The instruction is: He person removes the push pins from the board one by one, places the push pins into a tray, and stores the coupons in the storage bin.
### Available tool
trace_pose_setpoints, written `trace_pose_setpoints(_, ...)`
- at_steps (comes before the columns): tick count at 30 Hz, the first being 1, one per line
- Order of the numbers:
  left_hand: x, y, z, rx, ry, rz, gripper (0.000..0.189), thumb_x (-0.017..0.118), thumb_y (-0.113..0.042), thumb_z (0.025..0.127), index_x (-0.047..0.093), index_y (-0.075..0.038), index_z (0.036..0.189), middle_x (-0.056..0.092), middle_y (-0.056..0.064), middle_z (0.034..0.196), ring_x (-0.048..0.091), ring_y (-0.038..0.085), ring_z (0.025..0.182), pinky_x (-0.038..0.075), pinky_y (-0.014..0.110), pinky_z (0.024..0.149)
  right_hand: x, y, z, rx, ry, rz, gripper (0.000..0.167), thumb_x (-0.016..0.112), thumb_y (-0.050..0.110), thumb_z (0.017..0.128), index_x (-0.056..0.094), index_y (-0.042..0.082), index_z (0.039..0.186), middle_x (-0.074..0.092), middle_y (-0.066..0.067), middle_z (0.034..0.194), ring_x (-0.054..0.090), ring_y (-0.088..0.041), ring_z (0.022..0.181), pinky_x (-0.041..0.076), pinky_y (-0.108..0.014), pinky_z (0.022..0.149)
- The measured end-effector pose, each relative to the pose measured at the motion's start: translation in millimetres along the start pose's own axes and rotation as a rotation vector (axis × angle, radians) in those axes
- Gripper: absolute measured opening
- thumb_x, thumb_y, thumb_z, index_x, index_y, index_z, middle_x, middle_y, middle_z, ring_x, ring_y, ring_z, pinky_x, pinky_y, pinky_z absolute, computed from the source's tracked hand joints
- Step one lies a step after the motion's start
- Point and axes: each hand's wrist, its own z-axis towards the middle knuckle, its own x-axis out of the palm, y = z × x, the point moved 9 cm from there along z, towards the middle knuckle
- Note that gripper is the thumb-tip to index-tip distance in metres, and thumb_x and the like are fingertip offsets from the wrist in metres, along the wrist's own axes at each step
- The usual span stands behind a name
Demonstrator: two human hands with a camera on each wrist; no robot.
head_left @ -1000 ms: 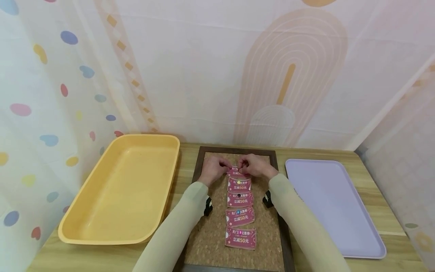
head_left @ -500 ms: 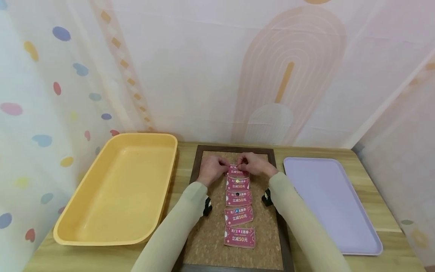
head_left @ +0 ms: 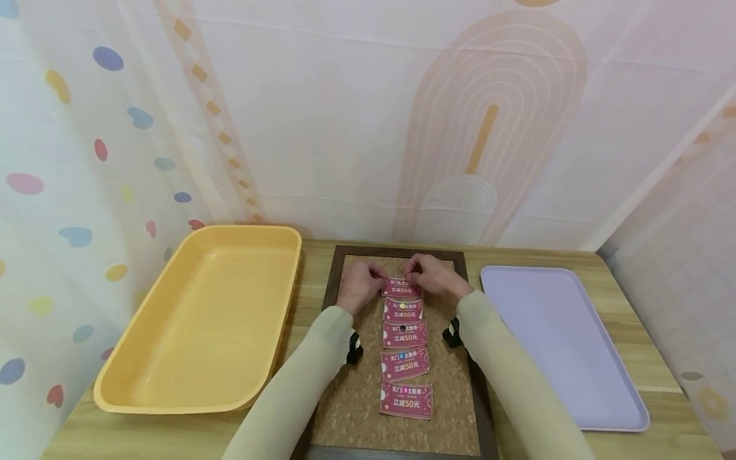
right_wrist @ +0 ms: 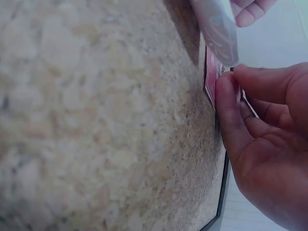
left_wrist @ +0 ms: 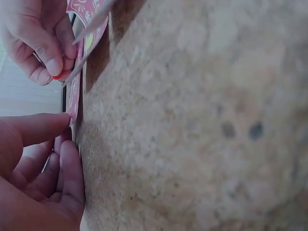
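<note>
Wood table (head_left: 313, 281) bears cork bd (head_left: 356, 421) w/ top cpn (head_left: 400, 290) above four pinned cpns (head_left: 413, 338), its left edge pinched by L hand (head_left: 360, 284), prob to stop slipping, while R hand (head_left: 434, 274) pinches a red pin (left_wrist: 58, 76) near its top edge, presumably for fine aim.
</note>
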Motion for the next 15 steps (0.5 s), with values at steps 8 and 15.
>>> trace_pose_setpoints(8, -4.1, 1.3, 1.1, -0.057, -0.036, -0.069, 0.013, 0.074, -0.009, 0.095, 0.074, -0.005, 0.107, 0.072, 0.009, 0.1, 0.066, 0.023, 0.09, 0.054, 0.036, 0.076, -11.5, 4.9, 0.2, -0.037, -0.108, 0.018, 0.007, 0.06, 0.009, 0.104, 0.065, 0.004, 0.107, 0.066, -0.009, 0.098, 0.06, -0.02, 0.084, 0.05, -0.033, 0.075)
trace_pose_setpoints(15, -12.2, -4.8, 0.9, -0.058, -0.046, -0.159, 0.015, 0.071, -0.005, 0.096, 0.075, 0.0, 0.109, 0.074, 0.014, 0.105, 0.068, 0.023, 0.092, 0.056, 0.033, 0.074, -25.9, 21.8, -7.9, -0.083, -0.203, 0.007, 0.009, 0.061, 0.01, 0.104, 0.067, 0.004, 0.109, 0.067, -0.011, 0.105, 0.061, -0.024, 0.094, 0.051, -0.039, 0.081)
